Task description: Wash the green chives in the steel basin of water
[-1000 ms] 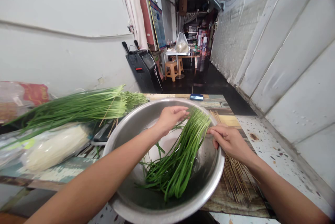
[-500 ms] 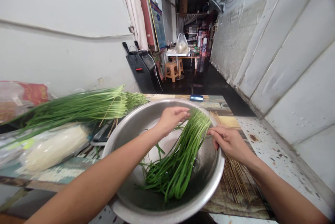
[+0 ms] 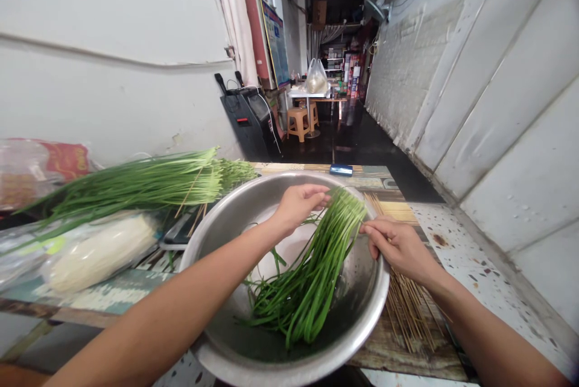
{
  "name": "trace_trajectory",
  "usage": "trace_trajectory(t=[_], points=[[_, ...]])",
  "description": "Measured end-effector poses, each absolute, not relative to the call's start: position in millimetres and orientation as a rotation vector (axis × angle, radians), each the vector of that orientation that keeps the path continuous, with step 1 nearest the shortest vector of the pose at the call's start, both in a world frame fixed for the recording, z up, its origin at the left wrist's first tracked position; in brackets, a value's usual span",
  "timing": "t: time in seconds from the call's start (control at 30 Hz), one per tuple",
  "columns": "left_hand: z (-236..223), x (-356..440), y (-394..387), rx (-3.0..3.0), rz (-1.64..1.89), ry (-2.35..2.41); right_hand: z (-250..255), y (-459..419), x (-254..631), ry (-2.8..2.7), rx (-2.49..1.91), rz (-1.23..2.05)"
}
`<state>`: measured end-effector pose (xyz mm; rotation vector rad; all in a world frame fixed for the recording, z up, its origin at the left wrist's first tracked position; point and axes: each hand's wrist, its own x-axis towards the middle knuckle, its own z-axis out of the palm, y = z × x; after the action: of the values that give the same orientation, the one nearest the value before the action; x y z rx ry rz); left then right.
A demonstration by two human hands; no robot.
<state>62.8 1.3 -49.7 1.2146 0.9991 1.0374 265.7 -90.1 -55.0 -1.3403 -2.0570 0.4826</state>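
A bunch of garlic chives (image 3: 307, 278) hangs into a large steel basin (image 3: 199, 254), pale cut ends up and green leaves drooping to the bottom. The ends are lined up in a row between my hands. My left hand (image 3: 301, 203), above the basin, pinches at the far left end of this row. My right hand (image 3: 391, 242), over the right rim, has thumb and fingers closed at the row's other end on what looks like a bamboo skewer, mostly hidden. Loose bamboo skewers (image 3: 409, 308) lie under and beside my right hand.
More garlic chives (image 3: 136, 185) are piled left of the basin, with sticks poking out. A plastic-wrapped pale bundle (image 3: 102, 251) lies before them. A small blue object (image 3: 341, 170) sits behind the basin. Farther back are a stool (image 3: 297, 123) and a table with a plastic bag (image 3: 316, 76).
The camera view has shifted slightly. Both hands and the chives keep nearly the same places over the basin.
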Motion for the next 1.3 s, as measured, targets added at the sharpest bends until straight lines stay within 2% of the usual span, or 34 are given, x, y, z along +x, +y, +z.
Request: trace_trajectory(t=[0.73,0.97,1.3], points=[[-50.5,65.3,-4.6,1.361,1.003,0.999,-58.4,-88.9,265.8,-2.039,-1.349,0.48],[-49.3,60.4,-1.9,1.002,0.898,0.85,-64.4,-86.7,267.1,-2.03,-1.32,0.461],[-55.9,62.6,2.6,0.944,0.831,0.773,-64.6,-86.3,268.5,-2.028,-1.308,0.484]])
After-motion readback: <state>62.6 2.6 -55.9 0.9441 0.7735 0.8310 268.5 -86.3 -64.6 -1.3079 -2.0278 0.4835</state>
